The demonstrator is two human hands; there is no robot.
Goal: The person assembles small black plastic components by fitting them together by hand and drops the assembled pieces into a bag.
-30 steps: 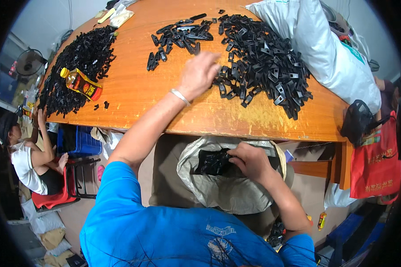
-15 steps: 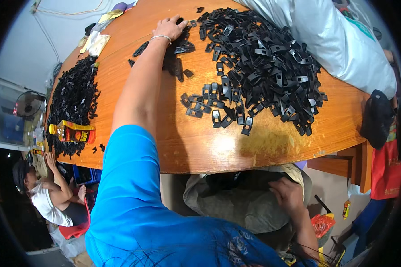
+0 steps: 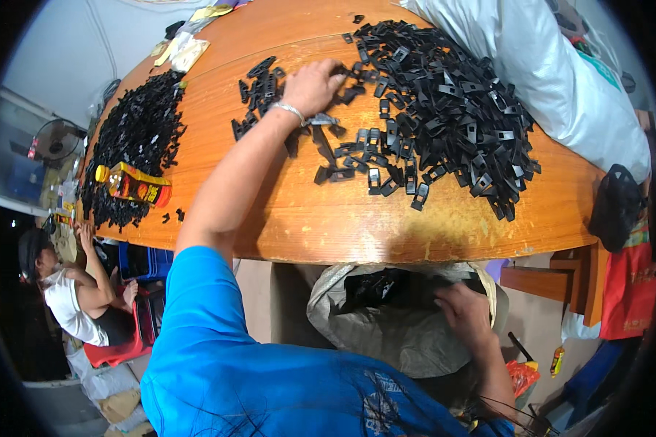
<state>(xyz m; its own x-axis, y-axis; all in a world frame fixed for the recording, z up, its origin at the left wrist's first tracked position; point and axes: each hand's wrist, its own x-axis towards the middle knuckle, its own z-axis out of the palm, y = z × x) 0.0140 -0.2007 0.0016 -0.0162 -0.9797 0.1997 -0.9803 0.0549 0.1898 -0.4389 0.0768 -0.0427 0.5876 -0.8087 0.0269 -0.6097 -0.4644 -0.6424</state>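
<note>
Many small black plastic clip pieces (image 3: pixel 266 86) lie loosely scattered, in the head view, on the glossy orange-brown wooden table (image 3: pixel 306 233); over them we see the left hand (image 3: pixel 313 87), palm down, its fingers bent; we cannot tell whether they grip any. Just beside these fingertips begins a large heap of black plastic pieces with rectangular holes (image 3: pixel 459 120); well apart, toward the table's left end, we find a heap of finer black plastic parts (image 3: pixel 135 138), and on it lies a yellow-capped bottle with a red and yellow label (image 3: pixel 135 183). Below the table's near edge, the right hand (image 3: pixel 463 309) is at the mouth of an open grey woven sack (image 3: pixel 401 346), fingers loosely curled; we cannot tell whether they hold anything; dark shiny material (image 3: pixel 375 288) shows inside the sack.
</note>
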